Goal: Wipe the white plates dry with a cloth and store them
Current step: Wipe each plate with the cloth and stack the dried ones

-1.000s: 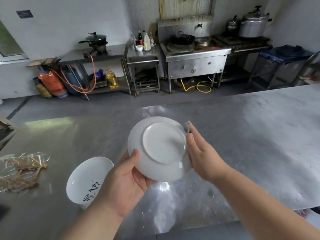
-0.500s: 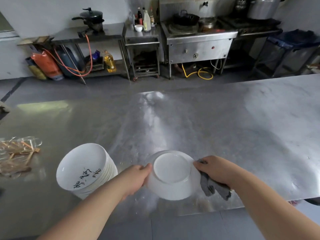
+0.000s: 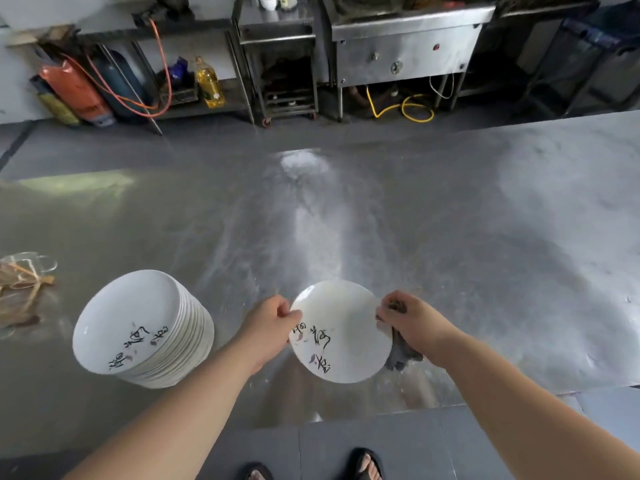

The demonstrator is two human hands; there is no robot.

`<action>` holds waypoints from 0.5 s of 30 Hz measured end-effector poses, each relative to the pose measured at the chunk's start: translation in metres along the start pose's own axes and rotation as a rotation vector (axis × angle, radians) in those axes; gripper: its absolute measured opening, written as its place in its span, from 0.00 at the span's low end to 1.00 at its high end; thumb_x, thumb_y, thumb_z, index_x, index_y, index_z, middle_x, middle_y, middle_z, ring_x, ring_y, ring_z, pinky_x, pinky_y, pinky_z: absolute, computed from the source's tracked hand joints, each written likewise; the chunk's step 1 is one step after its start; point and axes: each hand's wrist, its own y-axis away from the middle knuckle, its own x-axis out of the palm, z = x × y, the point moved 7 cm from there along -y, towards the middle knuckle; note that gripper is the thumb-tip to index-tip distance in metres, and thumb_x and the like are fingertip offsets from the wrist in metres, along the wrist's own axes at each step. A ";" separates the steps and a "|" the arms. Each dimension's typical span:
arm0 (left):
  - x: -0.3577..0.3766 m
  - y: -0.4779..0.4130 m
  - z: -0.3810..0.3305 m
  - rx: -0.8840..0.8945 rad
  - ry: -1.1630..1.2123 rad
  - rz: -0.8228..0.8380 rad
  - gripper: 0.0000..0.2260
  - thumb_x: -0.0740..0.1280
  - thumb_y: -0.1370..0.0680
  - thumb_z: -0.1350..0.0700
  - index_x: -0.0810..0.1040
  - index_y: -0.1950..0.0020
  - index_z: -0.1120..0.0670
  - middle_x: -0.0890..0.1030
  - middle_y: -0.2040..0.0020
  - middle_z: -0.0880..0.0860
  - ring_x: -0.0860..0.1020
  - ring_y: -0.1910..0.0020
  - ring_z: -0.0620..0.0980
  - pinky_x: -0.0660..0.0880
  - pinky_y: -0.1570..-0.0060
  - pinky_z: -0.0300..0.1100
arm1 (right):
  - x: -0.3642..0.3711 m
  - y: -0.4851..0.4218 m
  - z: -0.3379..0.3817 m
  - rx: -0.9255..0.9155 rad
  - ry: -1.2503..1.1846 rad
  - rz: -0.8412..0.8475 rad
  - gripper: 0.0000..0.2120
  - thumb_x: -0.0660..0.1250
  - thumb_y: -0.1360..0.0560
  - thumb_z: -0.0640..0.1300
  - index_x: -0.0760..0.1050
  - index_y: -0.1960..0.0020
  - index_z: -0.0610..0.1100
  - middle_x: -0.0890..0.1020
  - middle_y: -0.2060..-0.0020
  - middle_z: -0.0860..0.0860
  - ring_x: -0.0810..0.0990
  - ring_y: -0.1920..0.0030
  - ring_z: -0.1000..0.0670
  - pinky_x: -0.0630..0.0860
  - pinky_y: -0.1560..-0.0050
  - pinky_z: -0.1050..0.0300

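Flipped face-up since a moment ago, the white plate (image 3: 341, 332) hangs just right of the plate stack (image 3: 138, 327); the left hand (image 3: 268, 327) pinches its stack-side rim, and the right hand (image 3: 412, 323) clamps the opposite rim through the dark cloth (image 3: 403, 355). That stack lies nearer the left hand.

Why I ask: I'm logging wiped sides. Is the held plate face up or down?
Face up: the plate shows its painted inner face, no foot ring, held between the left hand and the right hand with the cloth.
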 end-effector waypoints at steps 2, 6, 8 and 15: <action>0.009 -0.013 0.009 0.027 -0.136 -0.040 0.07 0.68 0.20 0.56 0.71 0.54 0.52 0.73 0.65 0.48 0.67 0.69 0.49 0.64 0.67 0.43 | 0.010 -0.012 -0.014 0.005 0.003 -0.030 0.06 0.70 0.22 0.48 0.74 0.48 0.54 0.84 0.58 0.46 0.80 0.69 0.46 0.74 0.73 0.58; 0.031 -0.036 0.035 -0.025 -0.212 -0.059 0.08 0.69 0.19 0.56 0.71 0.43 0.50 0.81 0.57 0.50 0.77 0.60 0.48 0.69 0.63 0.42 | 0.024 -0.037 -0.033 0.025 0.064 -0.060 0.17 0.69 0.23 0.48 0.70 0.37 0.58 0.80 0.54 0.57 0.83 0.60 0.52 0.77 0.67 0.59; 0.039 -0.045 0.047 -0.030 -0.244 -0.081 0.09 0.70 0.19 0.55 0.71 0.44 0.47 0.82 0.57 0.45 0.80 0.60 0.39 0.69 0.62 0.36 | 0.031 -0.049 -0.041 0.031 0.104 -0.061 0.10 0.67 0.24 0.47 0.73 0.45 0.57 0.83 0.58 0.54 0.84 0.68 0.51 0.77 0.73 0.60; 0.053 -0.070 0.067 -0.056 -0.224 -0.138 0.09 0.69 0.22 0.59 0.76 0.55 0.45 0.83 0.65 0.43 0.78 0.70 0.27 0.68 0.71 0.27 | 0.037 -0.068 -0.045 -0.021 0.225 -0.124 0.11 0.67 0.23 0.49 0.74 0.43 0.61 0.79 0.56 0.59 0.79 0.66 0.57 0.69 0.82 0.67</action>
